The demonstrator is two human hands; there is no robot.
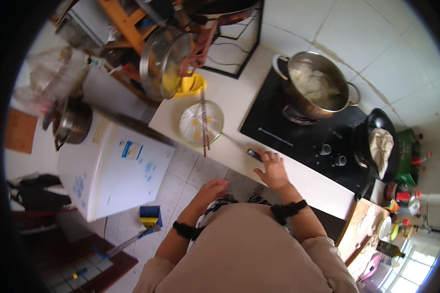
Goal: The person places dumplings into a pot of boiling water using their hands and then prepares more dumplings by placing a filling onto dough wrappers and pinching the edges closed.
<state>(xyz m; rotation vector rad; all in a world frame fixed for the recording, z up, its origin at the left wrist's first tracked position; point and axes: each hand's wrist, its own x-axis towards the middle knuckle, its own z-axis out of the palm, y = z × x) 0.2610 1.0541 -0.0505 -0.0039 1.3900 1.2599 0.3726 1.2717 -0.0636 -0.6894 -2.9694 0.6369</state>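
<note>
My right hand (274, 170) lies at the counter's front edge, its fingers by the dark handle of a metal strainer or whisk-like utensil (209, 126); whether they grip it is unclear. The utensil's coiled wire end rests in a patterned bowl (190, 134), with a pair of brown chopsticks (204, 110) laid across it. Held low before my body, my left hand (213, 188) holds nothing visible. A steel pot (303, 96) with pale food in liquid stands on the black gas hob (264, 121). On the hob's right side is a black pan (393, 146) holding a cream cloth.
Near the bowl are a yellow container (194, 83) and an upright glass lid (157, 66). A white appliance (132, 175) bearing another pot (79, 122) stands left. Bottles and a wooden board (348, 238) are at right. A dustpan (150, 216) lies on the floor.
</note>
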